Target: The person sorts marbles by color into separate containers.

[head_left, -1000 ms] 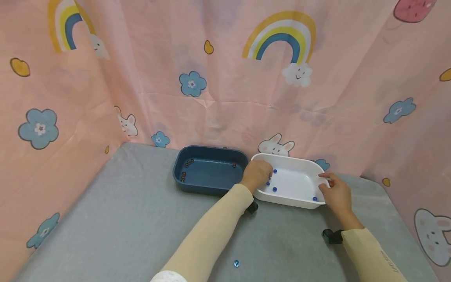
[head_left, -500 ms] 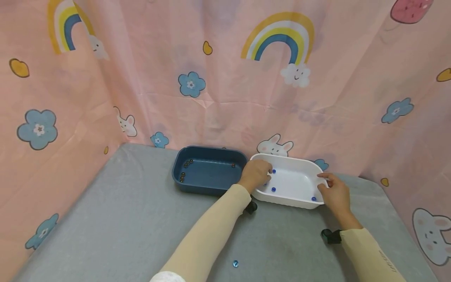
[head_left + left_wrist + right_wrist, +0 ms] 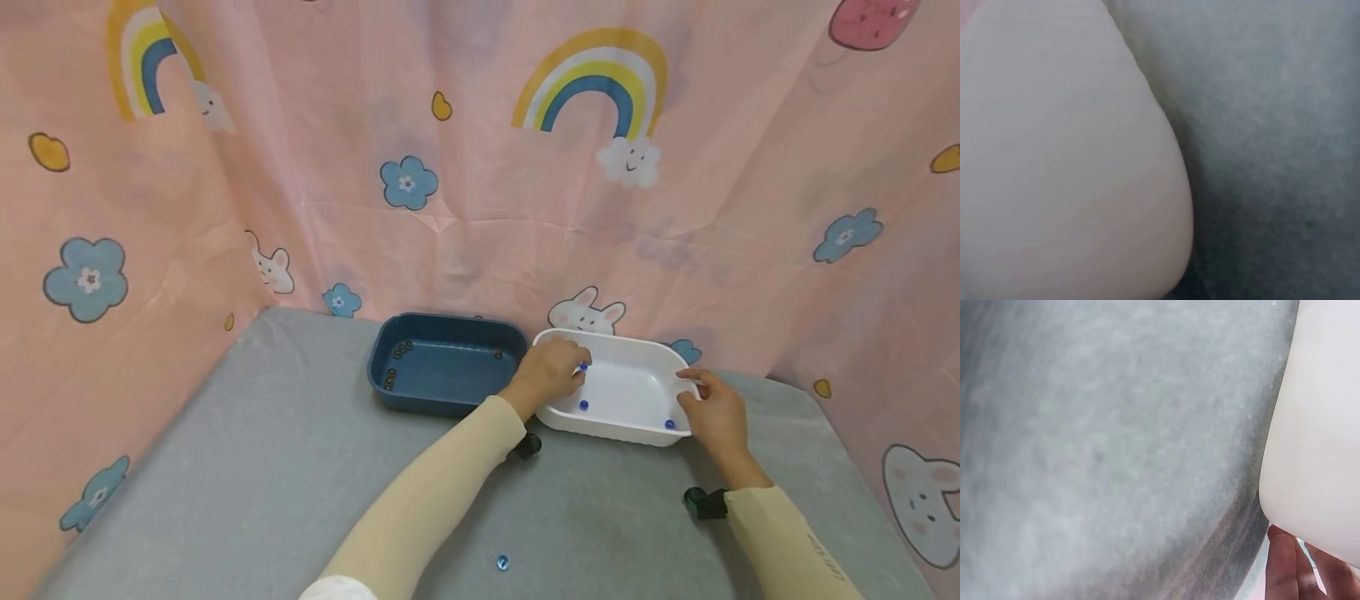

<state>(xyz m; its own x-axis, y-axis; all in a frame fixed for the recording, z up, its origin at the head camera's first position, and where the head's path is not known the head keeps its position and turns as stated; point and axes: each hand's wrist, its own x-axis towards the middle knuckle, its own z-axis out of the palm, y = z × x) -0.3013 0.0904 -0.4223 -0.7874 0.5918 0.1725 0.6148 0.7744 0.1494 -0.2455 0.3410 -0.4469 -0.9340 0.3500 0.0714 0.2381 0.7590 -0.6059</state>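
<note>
In the head view my left hand reaches over the near-left end of a white tray. Its thumb and forefinger pinch a small blue marble. Another blue marble lies just below that hand, and one more blue marble sits in the right front corner. My right hand grips the tray's right end by the rim. Right-hand fingers show against the tray's outer wall in the right wrist view. The left wrist view holds mostly a pale wall; no fingers appear there.
Left of the white tray stands a dark blue tray with several brown marbles. A single light-blue marble lies on the grey cloth near the front. Behind hangs a pink printed curtain.
My left hand has shifted slightly right, so its fingertips now meet the upper blue marble. A blue marble seen beside the hand earlier is out of sight. The right hand stays put.
</note>
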